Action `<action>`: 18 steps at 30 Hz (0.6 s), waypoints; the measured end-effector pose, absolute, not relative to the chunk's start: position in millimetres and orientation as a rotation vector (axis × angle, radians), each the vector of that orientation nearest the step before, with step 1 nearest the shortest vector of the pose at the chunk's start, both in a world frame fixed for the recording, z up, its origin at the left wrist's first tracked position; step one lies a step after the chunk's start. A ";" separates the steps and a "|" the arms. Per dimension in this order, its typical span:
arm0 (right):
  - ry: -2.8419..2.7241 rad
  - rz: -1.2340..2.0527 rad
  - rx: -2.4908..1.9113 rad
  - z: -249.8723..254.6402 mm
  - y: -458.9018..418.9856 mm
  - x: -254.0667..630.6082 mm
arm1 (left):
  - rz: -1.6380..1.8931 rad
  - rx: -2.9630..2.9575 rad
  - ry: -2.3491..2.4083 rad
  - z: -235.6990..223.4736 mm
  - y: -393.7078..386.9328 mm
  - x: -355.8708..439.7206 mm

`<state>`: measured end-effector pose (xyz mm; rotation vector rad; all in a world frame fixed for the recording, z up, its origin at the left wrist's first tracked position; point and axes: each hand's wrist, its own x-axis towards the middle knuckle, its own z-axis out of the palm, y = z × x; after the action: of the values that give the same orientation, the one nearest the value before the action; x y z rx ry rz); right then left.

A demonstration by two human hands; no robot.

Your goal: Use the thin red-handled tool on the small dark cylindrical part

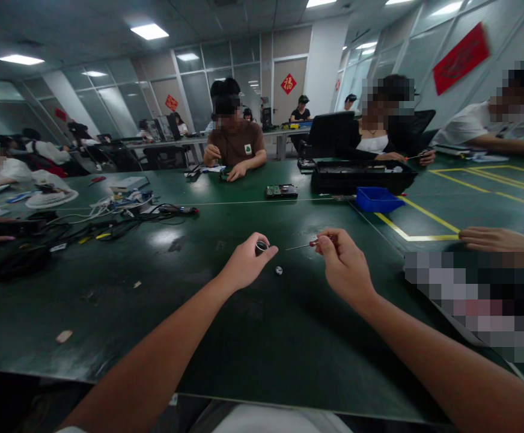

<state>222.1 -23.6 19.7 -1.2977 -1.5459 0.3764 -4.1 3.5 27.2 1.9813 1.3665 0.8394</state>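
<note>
Gripping a small dark cup-like part (262, 247) between thumb and fingers, your left hand (246, 262) holds it just above the desk (284, 337), its round mouth facing up. Your right hand (345, 264) is closed around the handle of a screwdriver (312, 243), whose thin shaft points left and ends just beside your left thumb, apparently without touching it. That tip could slip and jab your thumb if you push while the grip on the smooth-looking part is loose; squeezing unevenly could also pop the part out. A small round silvery piece (279, 270) lies loose on the desk between your hands, so a brushing wrist or finger might roll it away. As for looks, the part has a pale, ring-like rim around a dark inside; your fingers hide the rest, and what it is made of you can't tell. Farther out, beyond your hands, lie a circuit board (282, 191), a blue bin (379, 201) and a long black tray (334, 183), with tangled cables (113, 227) to the left and a person in a brown shirt (239, 147) across from you.
</note>
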 end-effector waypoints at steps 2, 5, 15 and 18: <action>-1.548 0.382 -1.297 20.2 -24.0 221.7 | 0.770 2.084 1.352 27.7 1.8 -1.8; -1.541 0.401 -1.277 19.7 -24.3 221.7 | 0.623 2.285 1.326 22.6 1.0 1.4; -1.573 0.426 -1.234 19.2 -24.3 222.0 | 0.293 2.485 1.272 -1.4 13.6 3.2; -1.585 0.421 -1.219 18.5 -24.5 222.5 | 0.462 2.405 1.263 3.2 14.1 -2.0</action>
<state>222.5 -24.5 18.5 -1.2187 -1.5854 0.4213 -2.0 14.1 3.2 2.4051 1.2634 0.4617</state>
